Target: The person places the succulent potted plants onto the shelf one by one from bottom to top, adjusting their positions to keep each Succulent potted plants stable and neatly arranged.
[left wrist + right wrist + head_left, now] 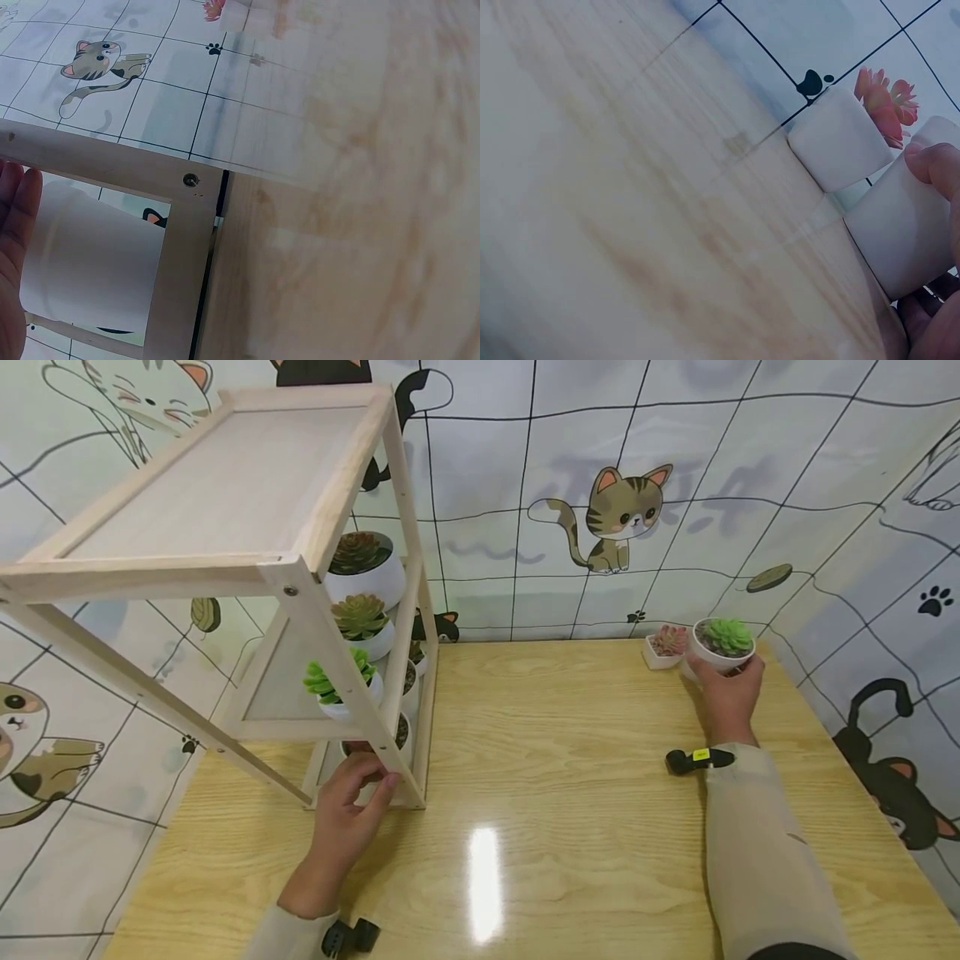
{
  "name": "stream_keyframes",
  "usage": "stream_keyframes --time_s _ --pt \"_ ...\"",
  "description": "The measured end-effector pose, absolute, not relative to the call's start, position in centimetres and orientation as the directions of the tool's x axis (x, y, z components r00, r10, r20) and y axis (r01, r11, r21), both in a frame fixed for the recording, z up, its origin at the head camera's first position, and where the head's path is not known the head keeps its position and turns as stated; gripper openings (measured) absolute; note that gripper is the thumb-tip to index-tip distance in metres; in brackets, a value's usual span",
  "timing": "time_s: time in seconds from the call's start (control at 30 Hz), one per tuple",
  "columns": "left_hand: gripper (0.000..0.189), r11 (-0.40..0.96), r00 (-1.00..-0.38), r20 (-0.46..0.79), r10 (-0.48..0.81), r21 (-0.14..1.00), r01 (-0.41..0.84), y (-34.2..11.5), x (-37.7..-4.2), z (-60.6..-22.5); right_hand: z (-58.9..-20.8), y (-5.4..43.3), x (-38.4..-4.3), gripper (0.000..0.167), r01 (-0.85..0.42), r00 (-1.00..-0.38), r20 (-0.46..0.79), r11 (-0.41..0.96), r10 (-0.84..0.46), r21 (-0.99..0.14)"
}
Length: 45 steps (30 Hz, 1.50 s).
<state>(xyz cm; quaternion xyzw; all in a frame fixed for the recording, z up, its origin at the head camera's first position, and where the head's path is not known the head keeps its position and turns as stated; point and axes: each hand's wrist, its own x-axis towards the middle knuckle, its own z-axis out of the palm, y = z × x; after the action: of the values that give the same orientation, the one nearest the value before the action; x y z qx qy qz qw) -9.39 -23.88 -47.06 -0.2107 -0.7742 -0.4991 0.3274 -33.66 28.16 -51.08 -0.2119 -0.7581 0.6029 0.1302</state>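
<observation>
At the far right of the table, my right hand (731, 697) grips a white round pot with a green succulent (726, 636). Its thumb (930, 161) lies against the pot wall, and the pot's base is right at the tabletop. Close beside it stands a small white square pot with a pink succulent (666, 646). My left hand (348, 814) reaches to the lower level of a wooden shelf rack (330, 635), by its front post. Its straight fingers (19, 217) lie beside a white pot (94, 262) there; in the head view the post partly hides them.
Several potted succulents fill the rack, among them a bright green one (330, 681) and a brownish one (362, 556). The rack's top panel (217, 477) overhangs the left side. A cat-print backdrop (487, 527) closes off the table (555, 752) at the back and right.
</observation>
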Motion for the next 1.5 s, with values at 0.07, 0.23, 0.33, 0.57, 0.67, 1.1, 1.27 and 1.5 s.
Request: stream_keyframes --time_s 0.07,0.23,0.33,0.57,0.67,1.1,1.27,1.5 --pt "0.009 0.414 -0.691 0.723 0.002 0.628 0.659 -23.9 -9.5 -47.1 -51.0 28.2 -33.7 0.095 0.161 -0.875 -0.055 0.182 0.481 -0.970" --pt "0.012 0.406 -0.680 0.733 0.003 0.620 0.671 -23.8 -9.6 -46.9 -50.9 28.2 -33.7 0.095 0.148 -0.869 -0.052 0.158 0.492 -0.976" --pt "0.013 0.404 -0.680 0.734 0.004 0.620 0.672 -23.7 -9.5 -46.8 -50.9 28.3 -33.6 0.094 0.142 -0.866 -0.048 0.153 0.498 -0.978" --pt "0.012 0.420 -0.694 0.720 0.002 0.629 0.654 -23.9 -9.2 -47.0 -51.1 28.1 -33.6 0.095 0.131 -0.866 -0.045 0.139 0.498 -0.982" --pt "0.014 0.414 -0.700 0.714 0.001 0.637 0.650 -24.0 -9.1 -47.0 -51.1 28.0 -33.5 0.096 0.120 -0.863 -0.048 0.112 0.504 -0.986" --pt "0.019 0.408 -0.709 0.705 0.015 0.643 0.648 -23.8 -8.8 -46.9 -50.4 27.7 -32.4 0.100 0.078 -0.843 -0.051 0.028 0.536 -0.997" --pt "0.029 0.419 -0.718 0.696 0.014 0.648 0.637 -23.8 -8.6 -46.7 -50.0 27.7 -32.4 0.099 0.044 -0.831 -0.032 0.009 0.555 -0.999" --pt "0.034 0.409 -0.702 0.712 0.013 0.637 0.653 -23.7 -8.5 -46.7 -48.6 27.7 -32.2 0.096 0.065 -0.817 -0.023 0.052 0.576 -0.997"
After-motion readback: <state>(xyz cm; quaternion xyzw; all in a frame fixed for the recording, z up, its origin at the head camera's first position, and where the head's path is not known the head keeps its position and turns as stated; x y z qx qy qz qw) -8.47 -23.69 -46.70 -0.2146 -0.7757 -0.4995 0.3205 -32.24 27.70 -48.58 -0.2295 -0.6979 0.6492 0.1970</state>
